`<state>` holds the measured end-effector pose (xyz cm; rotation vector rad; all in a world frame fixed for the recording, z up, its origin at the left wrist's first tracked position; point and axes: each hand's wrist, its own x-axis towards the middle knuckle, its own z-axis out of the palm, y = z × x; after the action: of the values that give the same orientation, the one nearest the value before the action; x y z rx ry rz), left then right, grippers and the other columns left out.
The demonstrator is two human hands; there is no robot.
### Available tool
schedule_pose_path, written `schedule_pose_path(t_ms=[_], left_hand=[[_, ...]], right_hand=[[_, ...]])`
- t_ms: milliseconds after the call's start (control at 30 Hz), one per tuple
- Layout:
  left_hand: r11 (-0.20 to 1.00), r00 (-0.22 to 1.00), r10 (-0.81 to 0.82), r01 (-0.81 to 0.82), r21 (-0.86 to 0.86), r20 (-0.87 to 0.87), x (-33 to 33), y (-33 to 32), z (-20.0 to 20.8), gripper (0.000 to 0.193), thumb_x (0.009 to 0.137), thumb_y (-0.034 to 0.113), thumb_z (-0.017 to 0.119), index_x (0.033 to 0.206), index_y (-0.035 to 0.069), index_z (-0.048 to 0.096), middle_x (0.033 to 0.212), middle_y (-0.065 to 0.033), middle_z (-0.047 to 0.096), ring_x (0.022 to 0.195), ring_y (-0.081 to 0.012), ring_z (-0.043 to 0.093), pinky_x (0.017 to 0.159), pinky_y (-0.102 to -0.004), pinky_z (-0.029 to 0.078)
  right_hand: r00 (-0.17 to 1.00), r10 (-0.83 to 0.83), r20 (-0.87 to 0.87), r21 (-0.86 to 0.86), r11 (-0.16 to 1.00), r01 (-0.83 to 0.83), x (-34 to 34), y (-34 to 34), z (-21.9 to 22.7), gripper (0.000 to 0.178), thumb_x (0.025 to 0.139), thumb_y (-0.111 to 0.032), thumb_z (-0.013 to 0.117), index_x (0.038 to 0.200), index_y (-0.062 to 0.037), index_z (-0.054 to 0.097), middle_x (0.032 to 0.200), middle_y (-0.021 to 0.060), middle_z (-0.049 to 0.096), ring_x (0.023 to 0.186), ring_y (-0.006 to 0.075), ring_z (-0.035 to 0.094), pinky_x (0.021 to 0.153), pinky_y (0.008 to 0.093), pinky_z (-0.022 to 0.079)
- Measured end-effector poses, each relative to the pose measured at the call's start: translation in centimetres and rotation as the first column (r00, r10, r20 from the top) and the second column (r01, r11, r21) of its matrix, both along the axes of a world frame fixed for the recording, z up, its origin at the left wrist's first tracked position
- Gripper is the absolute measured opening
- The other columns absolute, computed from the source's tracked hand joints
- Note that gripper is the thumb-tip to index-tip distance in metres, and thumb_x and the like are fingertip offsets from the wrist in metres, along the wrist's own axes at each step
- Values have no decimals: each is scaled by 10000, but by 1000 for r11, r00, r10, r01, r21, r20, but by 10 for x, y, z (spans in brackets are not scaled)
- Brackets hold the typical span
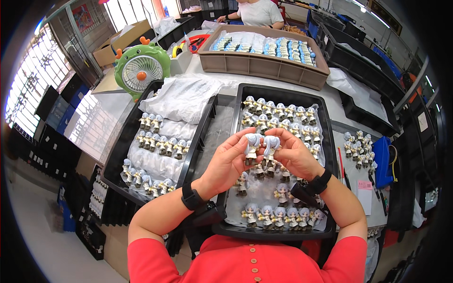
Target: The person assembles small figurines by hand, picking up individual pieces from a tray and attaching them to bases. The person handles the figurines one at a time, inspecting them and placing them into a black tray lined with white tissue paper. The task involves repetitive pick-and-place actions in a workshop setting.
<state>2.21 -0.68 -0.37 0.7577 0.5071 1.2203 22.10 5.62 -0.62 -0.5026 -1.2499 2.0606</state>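
Observation:
Both my hands are raised over a black tray [283,231] lined with white sheeting and filled with rows of small figurines. My left hand [227,159] pinches a figurine [252,147] with pale blue-grey hair, a white coat and dark boots. A second, similar figurine [270,147] is gripped by the fingers of my right hand [298,155]. The two are held upright side by side, close together. Below them in the tray, a front row of figurines [279,217] lies face up, and my hands hide part of the middle rows.
To the left, another black tray [106,172] holds rows of figurines under white sheeting. Loose figurines [361,148], pens and a blue box [383,158] lie at right. Behind stand a brown crate [264,66] of blue-haired figurines, a green fan [141,66] and a person [259,13].

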Motion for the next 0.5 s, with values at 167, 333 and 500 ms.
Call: schedule_pose_path(t_ms=[167, 333, 500], left_hand=[[1000, 999, 27, -26, 5, -32, 1, -1, 1, 449, 966, 243, 472, 1355, 55, 353, 1213, -108, 538, 1026, -187, 573, 878, -351, 485], [999, 999, 32, -32, 2, -25, 1, 0, 0, 442, 966, 235, 474, 1350, 51, 358, 1204, -111, 539, 1029, -186, 573, 876, -346, 487], [999, 999, 37, -37, -3, -24, 1, 0, 1, 459, 963, 249, 482, 1350, 42, 350, 1189, -106, 543, 1008, -184, 579, 864, -333, 489]], right_hand=[[998, -20, 58, 36, 999, 18, 3, 1, 4, 478, 753, 126, 472, 1205, -27, 478, 1110, 45, 541, 1010, 110, 541, 868, 251, 441], [996, -26, 81, 36, 999, 23, 3, 1, 5, 481, 737, 129, 469, 1194, -21, 486, 1103, 45, 541, 992, 103, 543, 851, 243, 446], [989, 1, 148, 53, 999, -8, 7, 5, 2, 491, 722, 126, 466, 1191, -19, 490, 1110, 47, 541, 979, 98, 549, 827, 230, 448]])
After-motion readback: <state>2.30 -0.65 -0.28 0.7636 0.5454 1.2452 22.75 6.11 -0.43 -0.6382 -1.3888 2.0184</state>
